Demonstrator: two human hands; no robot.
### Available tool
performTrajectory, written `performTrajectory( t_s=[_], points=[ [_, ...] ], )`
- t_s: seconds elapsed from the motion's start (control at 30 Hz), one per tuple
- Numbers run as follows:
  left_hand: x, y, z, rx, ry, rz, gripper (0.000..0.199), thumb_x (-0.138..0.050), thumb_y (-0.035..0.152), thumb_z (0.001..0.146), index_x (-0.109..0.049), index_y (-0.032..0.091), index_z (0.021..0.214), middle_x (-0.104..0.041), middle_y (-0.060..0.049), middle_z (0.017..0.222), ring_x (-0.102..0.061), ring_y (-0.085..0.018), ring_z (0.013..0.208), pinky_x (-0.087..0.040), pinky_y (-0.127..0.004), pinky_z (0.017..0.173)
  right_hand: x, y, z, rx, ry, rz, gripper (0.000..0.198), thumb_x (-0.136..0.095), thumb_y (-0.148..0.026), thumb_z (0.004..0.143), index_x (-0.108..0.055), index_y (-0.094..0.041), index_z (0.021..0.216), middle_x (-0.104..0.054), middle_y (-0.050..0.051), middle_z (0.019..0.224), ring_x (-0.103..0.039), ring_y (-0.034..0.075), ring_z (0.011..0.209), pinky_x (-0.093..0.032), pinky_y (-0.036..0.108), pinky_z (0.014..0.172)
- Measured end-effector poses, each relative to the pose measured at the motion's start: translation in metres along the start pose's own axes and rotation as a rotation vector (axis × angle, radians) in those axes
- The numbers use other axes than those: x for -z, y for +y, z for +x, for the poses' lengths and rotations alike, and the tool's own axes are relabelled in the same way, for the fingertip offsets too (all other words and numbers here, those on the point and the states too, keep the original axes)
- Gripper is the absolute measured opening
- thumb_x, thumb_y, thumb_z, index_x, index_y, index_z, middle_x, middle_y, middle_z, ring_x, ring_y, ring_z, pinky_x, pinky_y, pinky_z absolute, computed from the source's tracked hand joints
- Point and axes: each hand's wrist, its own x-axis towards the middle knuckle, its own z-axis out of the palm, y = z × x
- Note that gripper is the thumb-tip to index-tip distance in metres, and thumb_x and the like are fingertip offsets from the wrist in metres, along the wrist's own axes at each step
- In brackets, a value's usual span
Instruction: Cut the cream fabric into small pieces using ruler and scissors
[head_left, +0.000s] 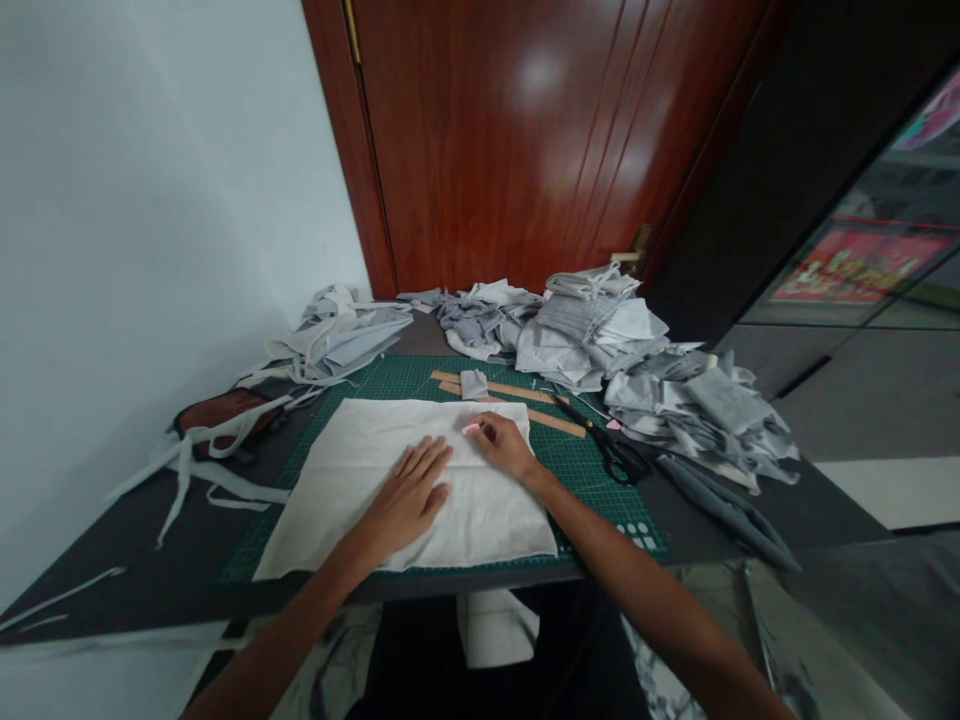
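A cream cloth (337, 510) is spread over the green cutting mat (390, 375), with a faint crease running across it. My left hand (411, 490) lies flat on the middle of this cloth, fingers stretched out. Near the cloth's upper right part, my right hand (501, 443) pinches a small pink piece of what looks like tailor's chalk (471, 429). Just beyond that hand lie wooden rulers (556, 423) with a small folded grey cloth piece (473, 384) on them. Black-handled scissors (619, 455) rest to the right of the cream cloth.
Piles of grey and white fabric (585, 335) line the back and right of the dark table (97, 560). At the left are more cloth pieces (337, 335) and loose strips (240, 425). A rolled grey cloth (727, 510) lies by the right front edge. A wooden door (495, 140) stands behind.
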Motion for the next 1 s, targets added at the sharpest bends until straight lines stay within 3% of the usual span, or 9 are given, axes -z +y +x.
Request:
performTrajectory(
  t_s=[0.23,0.4,0.47,0.6,0.7,0.8,1.0],
  points=[
    [-0.002,0.0,-0.005,0.032,-0.023,0.069,0.06,-0.037,0.042,0.107,-0.038,0.018,0.162,-0.031,-0.013,0.171,-0.023,-0.033,0.161,-0.016,-0.064,0.128,-0.001,0.012,0.009,0.031,-0.047,0.034,0.025,-0.057,-0.036,0.101,-0.075,-0.019,0.1,-0.074,0.005,0.098,-0.058,0.015,0.074,-0.047,0.027,0.071],
    [0.018,-0.014,0.018,0.058,-0.337,-0.01,0.075,-0.049,0.053,0.101,-0.033,0.017,0.164,-0.024,-0.018,0.173,-0.02,-0.039,0.16,-0.023,-0.063,0.125,0.008,0.019,0.017,0.011,-0.021,0.033,0.026,-0.06,-0.039,0.099,-0.076,-0.019,0.098,-0.073,0.006,0.095,-0.058,0.015,0.074,-0.047,0.027,0.07],
    [0.025,-0.019,0.038,0.02,-0.384,-0.036,0.076,-0.057,0.052,0.096,-0.041,0.014,0.16,-0.031,-0.022,0.17,-0.027,-0.04,0.158,-0.031,-0.056,0.123,0.014,0.024,0.018,0.0,0.023,0.044,0.03,-0.059,-0.043,0.1,-0.077,-0.018,0.098,-0.073,0.006,0.095,-0.058,0.015,0.073,-0.047,0.028,0.069],
    [0.024,-0.015,0.081,-0.074,-0.169,-0.089,0.047,-0.051,0.029,0.098,-0.06,0.017,0.143,-0.06,-0.017,0.143,-0.051,-0.031,0.138,-0.041,-0.049,0.118,0.032,0.036,0.014,-0.043,0.122,0.072,0.041,-0.058,-0.054,0.098,-0.077,-0.018,0.099,-0.075,0.008,0.097,-0.057,0.015,0.07,-0.045,0.028,0.064],
    [0.01,-0.01,0.099,-0.159,-0.04,-0.17,0.043,-0.046,0.015,0.096,-0.066,0.015,0.133,-0.063,-0.015,0.138,-0.052,-0.027,0.134,-0.04,-0.047,0.12,0.047,0.044,0.012,-0.075,0.158,0.089,0.047,-0.058,-0.061,0.096,-0.077,-0.018,0.098,-0.075,0.006,0.091,-0.052,0.014,0.063,-0.041,0.027,0.058],
    [-0.003,-0.009,0.104,-0.199,0.046,-0.255,0.045,-0.041,0.012,0.097,-0.068,0.019,0.132,-0.063,-0.012,0.139,-0.053,-0.026,0.135,-0.041,-0.05,0.121,0.059,0.049,0.012,-0.1,0.188,0.089,0.05,-0.058,-0.065,0.093,-0.077,-0.019,0.095,-0.073,0.004,0.084,-0.048,0.013,0.057,-0.038,0.027,0.054],
    [-0.012,-0.016,0.104,-0.187,0.072,-0.301,0.044,-0.042,0.015,0.097,-0.065,0.017,0.135,-0.063,-0.014,0.141,-0.053,-0.026,0.136,-0.041,-0.049,0.121,0.065,0.051,0.017,-0.091,0.193,0.062,0.045,-0.06,-0.061,0.094,-0.077,-0.02,0.096,-0.076,0.005,0.091,-0.053,0.014,0.063,-0.042,0.026,0.059]
  ],
)
